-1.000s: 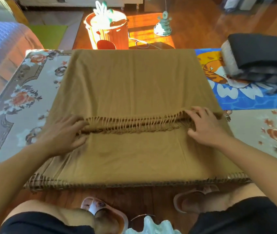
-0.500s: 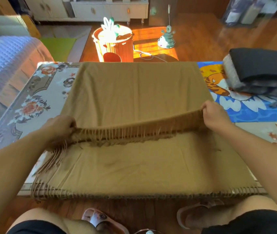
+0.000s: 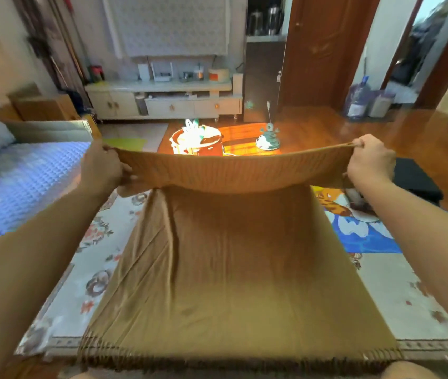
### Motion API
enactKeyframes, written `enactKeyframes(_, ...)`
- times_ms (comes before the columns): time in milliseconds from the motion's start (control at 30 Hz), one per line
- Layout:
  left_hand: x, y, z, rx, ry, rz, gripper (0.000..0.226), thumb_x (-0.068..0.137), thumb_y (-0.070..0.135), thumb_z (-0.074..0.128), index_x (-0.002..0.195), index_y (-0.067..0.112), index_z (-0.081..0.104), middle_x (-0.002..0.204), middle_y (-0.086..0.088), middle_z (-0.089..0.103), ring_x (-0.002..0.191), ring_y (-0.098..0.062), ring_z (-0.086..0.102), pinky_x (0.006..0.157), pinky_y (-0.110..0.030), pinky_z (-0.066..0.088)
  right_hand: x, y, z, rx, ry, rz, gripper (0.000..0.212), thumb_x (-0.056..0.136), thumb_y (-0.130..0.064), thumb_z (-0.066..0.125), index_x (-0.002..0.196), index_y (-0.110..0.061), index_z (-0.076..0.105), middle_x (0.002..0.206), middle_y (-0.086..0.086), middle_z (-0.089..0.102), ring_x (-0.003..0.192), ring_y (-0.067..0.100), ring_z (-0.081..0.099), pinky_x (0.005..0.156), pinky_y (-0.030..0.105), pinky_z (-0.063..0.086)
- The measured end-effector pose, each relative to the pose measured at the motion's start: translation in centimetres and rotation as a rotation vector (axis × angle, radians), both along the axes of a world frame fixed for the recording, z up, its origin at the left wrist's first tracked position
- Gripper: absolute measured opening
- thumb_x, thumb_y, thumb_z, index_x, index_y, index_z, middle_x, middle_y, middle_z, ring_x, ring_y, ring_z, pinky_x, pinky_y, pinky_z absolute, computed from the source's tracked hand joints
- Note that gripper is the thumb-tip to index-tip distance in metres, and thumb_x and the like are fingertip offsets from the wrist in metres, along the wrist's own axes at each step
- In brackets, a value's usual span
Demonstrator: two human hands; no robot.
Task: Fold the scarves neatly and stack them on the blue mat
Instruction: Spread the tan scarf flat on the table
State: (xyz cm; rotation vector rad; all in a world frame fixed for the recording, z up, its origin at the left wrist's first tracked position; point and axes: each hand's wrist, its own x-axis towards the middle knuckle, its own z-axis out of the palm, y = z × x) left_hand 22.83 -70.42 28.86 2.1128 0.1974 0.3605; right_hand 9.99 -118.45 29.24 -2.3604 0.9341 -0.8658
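Note:
A mustard-brown fringed scarf [image 3: 233, 269] lies spread on the floral rug in front of me. Its fringed end is lifted off the lower layer and stretched taut in the air. My left hand [image 3: 102, 166] grips the left corner of that raised end, and my right hand [image 3: 370, 160] grips the right corner. The near fringed edge rests at the rug's front border. The blue mat [image 3: 362, 231] with an orange and white print lies to the right. A folded dark scarf [image 3: 414, 181] sits on it, mostly hidden behind my right forearm.
A floral rug [image 3: 88, 266] covers the floor under the scarf. A bed with a blue cover [image 3: 23, 181] stands at the left. Beyond the scarf are an orange bucket [image 3: 198, 143] and a small green ornament [image 3: 268, 138] on the wooden floor. A white cabinet [image 3: 162, 102] lines the far wall.
Both hands took hold of the fringed end lying mid-scarf, lifted it and carried it up and away. The view has tilted up toward the room.

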Motion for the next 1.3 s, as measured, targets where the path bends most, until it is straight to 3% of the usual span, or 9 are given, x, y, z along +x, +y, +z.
enactKeyframes(67, 0.1, 0.5, 2.6, -0.087, -0.091, -0.002, 0.031, 0.09, 0.032, 0.047, 0.115, 0.021, 0.062, 0.112, -0.015, 0.069, 0.1, -0.037, 0.068, 0.089, -0.055, 0.057, -0.7, 0.9, 3.1, 0.105, -0.162, 0.014, 0.033, 0.107, -0.027, 0.031, 0.105, -0.017, 0.062, 0.096, 0.016, 0.069, 0.072, 0.025, 0.063, 0.065, 0.032, 0.047)
enactKeyframes(133, -0.6, 1.0, 4.0, -0.088, -0.192, 0.006, 0.02, 0.084, 0.037, 0.049, 0.099, 0.034, 0.063, 0.108, -0.01, 0.067, 0.101, -0.035, 0.066, 0.091, -0.054, 0.056, -1.7, 1.5, 5.3, 0.138, -0.272, 0.021, 0.034, 0.108, -0.027, 0.03, 0.11, -0.014, 0.062, 0.101, 0.014, 0.068, 0.08, 0.025, 0.064, 0.071, 0.035, 0.051)
enactKeyframes(233, -6.0, -0.1, 6.2, -0.027, -0.296, 0.021, 0.013, 0.096, 0.022, 0.051, 0.101, 0.021, 0.062, 0.103, -0.006, 0.06, 0.099, -0.025, 0.057, 0.09, -0.038, 0.047, -4.0, 1.9, 6.2, 0.097, -0.336, 0.021, 0.035, 0.109, -0.031, 0.031, 0.117, -0.011, 0.059, 0.114, 0.017, 0.064, 0.105, 0.034, 0.061, 0.081, 0.041, 0.048)
enactKeyframes(333, -9.1, 0.7, 5.4, -0.012, -0.356, 0.124, 0.02, 0.097, 0.02, 0.052, 0.107, 0.01, 0.067, 0.103, -0.007, 0.063, 0.098, -0.025, 0.057, 0.087, -0.037, 0.048, -6.9, 2.2, 4.6, 0.002, -0.353, 0.052, 0.034, 0.107, -0.035, 0.035, 0.112, -0.011, 0.058, 0.108, 0.021, 0.065, 0.099, 0.04, 0.06, 0.076, 0.045, 0.049)
enactKeyframes(467, -13.3, 2.2, 2.4, -0.097, -0.376, 0.175, 0.017, 0.089, 0.023, 0.057, 0.094, 0.012, 0.069, 0.093, -0.008, 0.067, 0.09, -0.026, 0.062, 0.082, -0.039, 0.051, -11.4, 2.8, 0.8, -0.105, -0.397, 0.075, 0.036, 0.104, -0.039, 0.039, 0.103, -0.008, 0.058, 0.101, 0.026, 0.066, 0.09, 0.046, 0.058, 0.07, 0.048, 0.043)
enactKeyframes(700, -20.0, 4.8, -7.7, -0.229, -0.298, 0.283, 0.024, 0.077, 0.031, 0.051, 0.082, 0.011, 0.064, 0.09, -0.02, 0.068, 0.086, -0.034, 0.063, 0.079, -0.049, 0.053, -19.1, 4.0, -9.0, -0.162, -0.189, 0.103, 0.039, 0.101, -0.038, 0.038, 0.082, -0.007, 0.052, 0.069, 0.028, 0.055, 0.066, 0.046, 0.052, 0.058, 0.043, 0.035)
enactKeyframes(800, -23.0, 5.2, -11.9, -0.152, -0.2, 0.254, 0.02, 0.086, 0.019, 0.052, 0.082, 0.001, 0.061, 0.079, -0.018, 0.058, 0.075, -0.027, 0.05, 0.069, -0.04, 0.041, -21.5, 4.5, -12.4, -0.151, -0.094, 0.12, 0.038, 0.099, -0.038, 0.037, 0.078, -0.009, 0.051, 0.061, 0.021, 0.05, 0.058, 0.04, 0.048, 0.056, 0.04, 0.034)
enactKeyframes(1033, -27.6, 5.4, -17.9, -0.011, 0.001, 0.235, 0.017, 0.096, 0.013, 0.054, 0.085, 0.003, 0.061, 0.082, -0.012, 0.056, 0.08, -0.024, 0.048, 0.062, -0.034, 0.032, -25.1, 6.4, -18.5, -0.061, 0.02, 0.159, 0.03, 0.106, -0.03, 0.043, 0.096, -0.008, 0.062, 0.068, 0.01, 0.055, 0.062, 0.031, 0.054, 0.057, 0.035, 0.037)
enactKeyframes(1300, -30.7, 6.5, -21.7, 0.076, 0.047, 0.271, 0.011, 0.093, 0.013, 0.056, 0.087, 0.009, 0.065, 0.088, -0.009, 0.062, 0.087, -0.025, 0.053, 0.079, -0.034, 0.036, -28.9, 7.5, -22.9, 0.043, 0.113, 0.057, 0.028, 0.106, -0.031, 0.042, 0.102, -0.009, 0.059, 0.079, 0.01, 0.055, 0.073, 0.03, 0.052, 0.065, 0.04, 0.043)
